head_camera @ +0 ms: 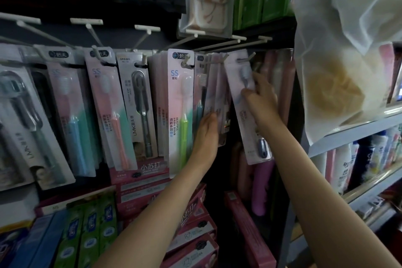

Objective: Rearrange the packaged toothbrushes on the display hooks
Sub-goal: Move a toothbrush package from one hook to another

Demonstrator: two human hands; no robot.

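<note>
Right now the right hand (258,95) grips a pale toothbrush pack (245,102), thumb in front and fingers behind, with its top hole at a white hook (245,59) near the right end of the row. The pack hangs tilted, bottom swung right. Left hand (207,132) lies flat with straight fingers against the neighbouring hung packs (215,93), holding them aside without grasping. To do this well: keep those packs pushed left, line the hang hole square with the hook tip, slide the card along the wire, then let it drop vertical. Risk, as I judge it: the card snagging or dragging a neighbour off.
</note>
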